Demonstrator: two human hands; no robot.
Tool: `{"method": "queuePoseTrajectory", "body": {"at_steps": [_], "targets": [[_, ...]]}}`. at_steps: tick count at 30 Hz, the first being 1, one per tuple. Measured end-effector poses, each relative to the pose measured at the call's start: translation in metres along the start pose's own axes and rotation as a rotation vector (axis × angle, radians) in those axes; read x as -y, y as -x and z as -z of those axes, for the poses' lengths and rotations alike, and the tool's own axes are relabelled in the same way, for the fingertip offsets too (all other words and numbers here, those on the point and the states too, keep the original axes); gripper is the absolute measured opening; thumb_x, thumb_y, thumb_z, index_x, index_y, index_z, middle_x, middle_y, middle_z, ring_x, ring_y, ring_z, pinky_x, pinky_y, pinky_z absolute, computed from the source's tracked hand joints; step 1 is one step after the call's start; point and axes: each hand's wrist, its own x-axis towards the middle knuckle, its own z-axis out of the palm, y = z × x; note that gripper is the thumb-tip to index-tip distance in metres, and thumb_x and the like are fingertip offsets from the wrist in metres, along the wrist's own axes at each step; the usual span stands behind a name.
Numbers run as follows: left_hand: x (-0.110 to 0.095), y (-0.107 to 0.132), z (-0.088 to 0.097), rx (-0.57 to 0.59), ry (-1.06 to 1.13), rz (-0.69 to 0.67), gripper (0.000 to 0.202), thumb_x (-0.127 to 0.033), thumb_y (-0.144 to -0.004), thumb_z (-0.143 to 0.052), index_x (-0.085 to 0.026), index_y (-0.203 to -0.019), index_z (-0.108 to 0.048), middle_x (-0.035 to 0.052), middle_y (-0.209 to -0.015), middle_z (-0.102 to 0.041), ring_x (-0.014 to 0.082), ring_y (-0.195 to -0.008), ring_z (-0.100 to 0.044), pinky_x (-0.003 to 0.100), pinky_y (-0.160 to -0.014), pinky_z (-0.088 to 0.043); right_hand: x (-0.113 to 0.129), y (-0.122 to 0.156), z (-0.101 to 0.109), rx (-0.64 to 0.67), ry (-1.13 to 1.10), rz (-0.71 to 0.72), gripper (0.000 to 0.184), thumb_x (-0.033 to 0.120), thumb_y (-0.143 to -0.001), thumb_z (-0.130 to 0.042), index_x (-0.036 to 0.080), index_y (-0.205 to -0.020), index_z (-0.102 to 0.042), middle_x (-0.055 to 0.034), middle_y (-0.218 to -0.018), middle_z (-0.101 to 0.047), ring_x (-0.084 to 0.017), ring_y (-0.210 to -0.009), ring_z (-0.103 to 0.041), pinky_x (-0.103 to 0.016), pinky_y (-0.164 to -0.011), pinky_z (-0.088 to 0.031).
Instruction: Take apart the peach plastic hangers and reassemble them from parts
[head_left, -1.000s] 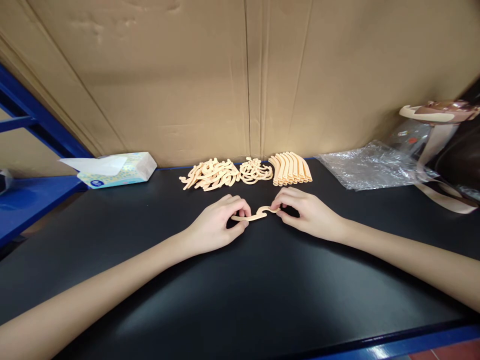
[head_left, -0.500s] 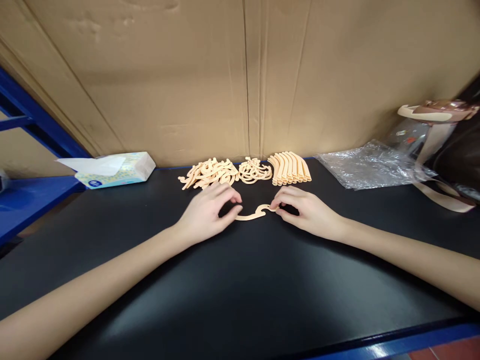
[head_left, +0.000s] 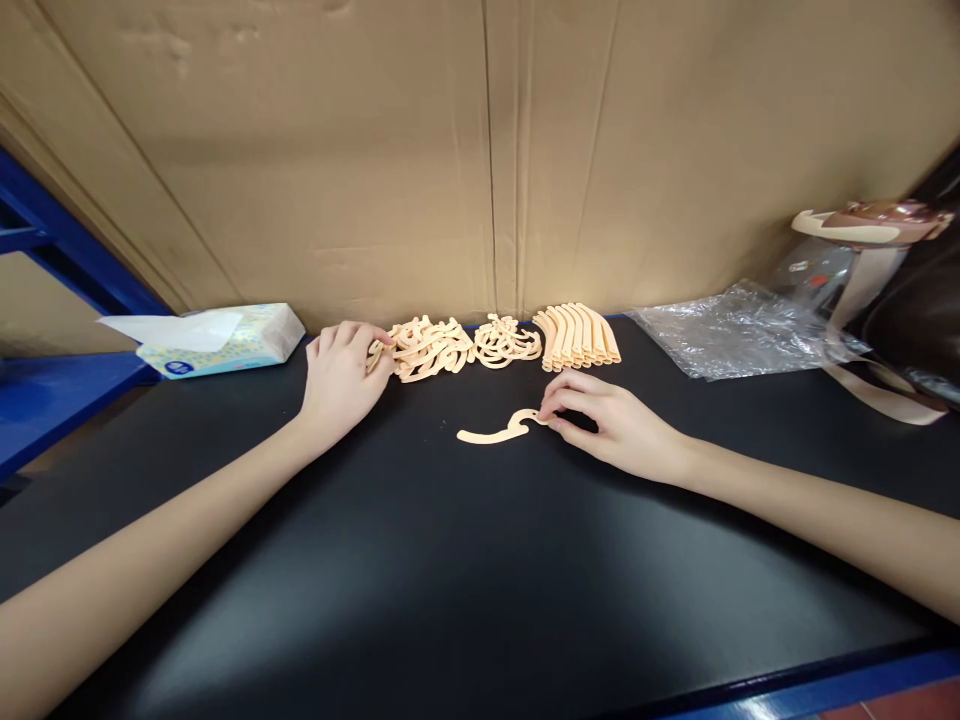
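My right hand (head_left: 607,425) is closed in a pinch on the hooked end of a beige plastic hanger piece (head_left: 487,437). The piece lies on the black table, its curved arm pointing left and its hook curling up in the middle. At the left end of a loose pile of curved beige hanger arms (head_left: 435,350), my left hand (head_left: 345,375) has its thumb and forefinger closing around one arm. Small beige hooks (head_left: 506,342) form a heap right of that pile. Neatly lined-up beige hanger arms (head_left: 577,338) lie farther right, beyond my right hand.
A tissue pack (head_left: 225,342) is at the back left. Clear plastic wrap (head_left: 727,330) and a strapped bottle (head_left: 862,240) are at the right. Cardboard (head_left: 337,160) walls off the back of the black table (head_left: 465,580); a blue frame (head_left: 67,240) stands at the left.
My left hand has let go of the hanger piece's arm end and moved left and back to the loose pile. My right hand stays on the hook end.
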Motion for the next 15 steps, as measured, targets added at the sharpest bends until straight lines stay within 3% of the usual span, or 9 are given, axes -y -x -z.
{"method": "queuePoseTrajectory", "body": {"at_steps": [15], "targets": [[0.0008,0.0000,-0.0060,0.062,-0.068,-0.050,0.022,-0.029,-0.093,-0.038,-0.019,-0.097,-0.057,0.0113,-0.112,-0.062,0.0321,-0.111,-0.050,0.048,-0.098,-0.037,0.0005,-0.0008,-0.0005,0.002,0.025,0.021,0.016,0.019,-0.096,-0.049,0.020,-0.097,-0.065,-0.0061,-0.102,-0.062,-0.018,-0.093,-0.061,-0.035,-0.084,-0.052]]}}
